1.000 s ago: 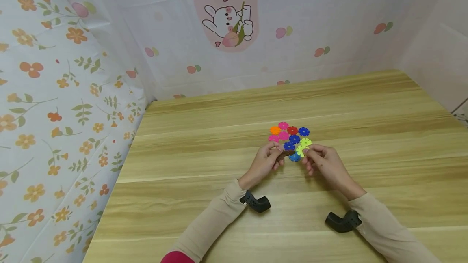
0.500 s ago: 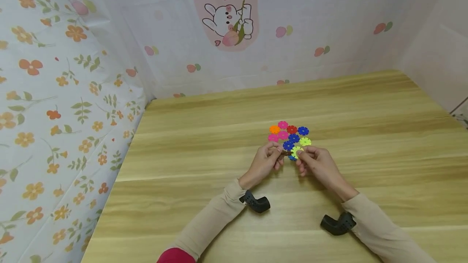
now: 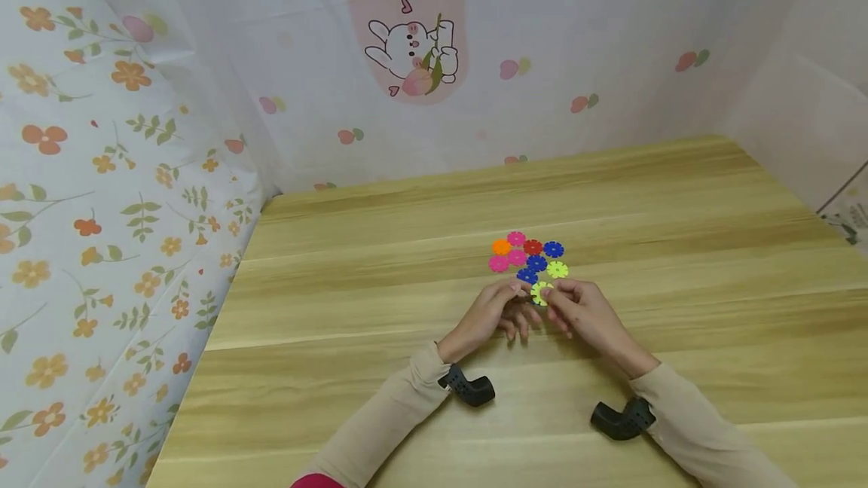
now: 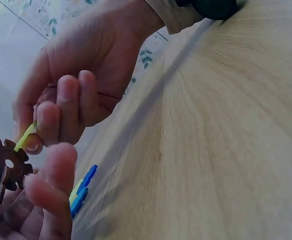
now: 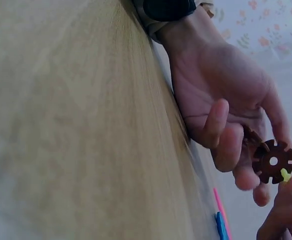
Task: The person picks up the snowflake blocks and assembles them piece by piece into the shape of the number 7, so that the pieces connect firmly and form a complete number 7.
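Observation:
My left hand (image 3: 480, 316) holds two brown slotted flower-shaped discs (image 4: 20, 165), fitted together at an angle. In the right wrist view, one brown disc (image 5: 262, 164) faces the camera beside the left thumb, while the lower fingers hang loosely curled. My right hand (image 3: 588, 316) pinches a yellow-green disc (image 3: 537, 294) between thumb and forefinger. Its edge (image 4: 26, 136) meets the rim of the brown disc in the left wrist view. From the head view, the left hand and yellow disc hide the brown pieces.
Just beyond the hands, loose discs lie flat on the wooden table (image 3: 353, 269): pink (image 3: 498, 263), orange (image 3: 501, 246), red (image 3: 533, 247), blue (image 3: 553, 249) and another yellow-green one (image 3: 557, 269). A patterned cloth (image 3: 285, 44) hangs behind the table.
My right hand has moved left with the yellow-green disc, up to the left hand. The left fingers have spread, and the brown pieces have gone out of sight in the head view.

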A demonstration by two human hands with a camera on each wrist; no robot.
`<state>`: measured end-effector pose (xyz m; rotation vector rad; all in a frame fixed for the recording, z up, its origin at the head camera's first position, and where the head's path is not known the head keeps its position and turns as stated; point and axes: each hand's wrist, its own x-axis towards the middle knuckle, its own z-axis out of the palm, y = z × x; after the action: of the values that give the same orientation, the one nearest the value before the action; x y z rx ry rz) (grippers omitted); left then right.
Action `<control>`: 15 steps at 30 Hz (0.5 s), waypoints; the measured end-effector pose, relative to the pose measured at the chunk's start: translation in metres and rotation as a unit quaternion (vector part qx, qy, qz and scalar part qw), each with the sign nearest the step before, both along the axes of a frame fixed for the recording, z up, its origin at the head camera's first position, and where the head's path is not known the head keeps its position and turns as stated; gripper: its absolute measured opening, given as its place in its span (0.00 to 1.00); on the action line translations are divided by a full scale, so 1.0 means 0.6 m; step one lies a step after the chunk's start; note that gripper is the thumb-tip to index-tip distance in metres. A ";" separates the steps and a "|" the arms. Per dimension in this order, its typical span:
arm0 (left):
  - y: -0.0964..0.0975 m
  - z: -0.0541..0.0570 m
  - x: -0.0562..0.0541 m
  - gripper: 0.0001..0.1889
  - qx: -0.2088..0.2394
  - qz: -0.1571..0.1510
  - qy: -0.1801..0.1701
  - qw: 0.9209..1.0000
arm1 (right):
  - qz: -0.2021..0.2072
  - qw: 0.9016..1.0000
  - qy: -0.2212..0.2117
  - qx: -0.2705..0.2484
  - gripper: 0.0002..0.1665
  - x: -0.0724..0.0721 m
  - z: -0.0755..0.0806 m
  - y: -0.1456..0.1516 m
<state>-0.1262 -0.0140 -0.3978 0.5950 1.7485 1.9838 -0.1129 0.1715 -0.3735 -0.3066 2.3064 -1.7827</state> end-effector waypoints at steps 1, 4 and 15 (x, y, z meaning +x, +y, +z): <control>0.000 0.000 0.000 0.23 0.000 -0.004 -0.002 1.000 | -0.002 1.000 0.010 0.014 0.19 0.000 0.000 0.000; 0.000 -0.001 0.000 0.26 -0.013 -0.014 -0.001 1.000 | -0.006 0.998 0.033 0.055 0.18 0.001 0.002 0.001; 0.000 0.001 -0.002 0.17 -0.021 0.004 -0.025 0.999 | -0.014 0.996 0.056 0.070 0.30 -0.012 0.011 0.039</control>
<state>-0.1271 -0.0142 -0.3973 0.5203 1.7612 1.9453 -0.1200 0.1948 -0.3669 -0.3602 2.5105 -1.6441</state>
